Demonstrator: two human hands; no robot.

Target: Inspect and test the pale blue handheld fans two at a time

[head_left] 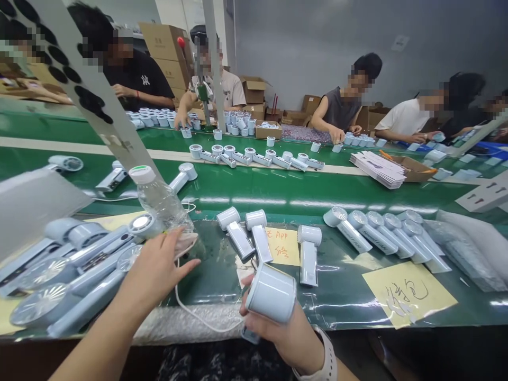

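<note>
Letters first: "FAN" reads along one handle in the right-hand row of fans [351, 235], "App" sits on a yellow note [288, 246], and an "NY" logo marks a black T-shirt [145, 79]! Over the bench's near edge, the right hand [288, 338] has fingers wrapped around a pale-blue fan [273, 293], drum sideways, handle mostly hidden, its long axis hard to judge. White cable [198, 321] loops beside it. Left hand [156, 267]: thumb spread wide; whether its fingers grip the pale piece [186, 244], I can't tell.
</note>
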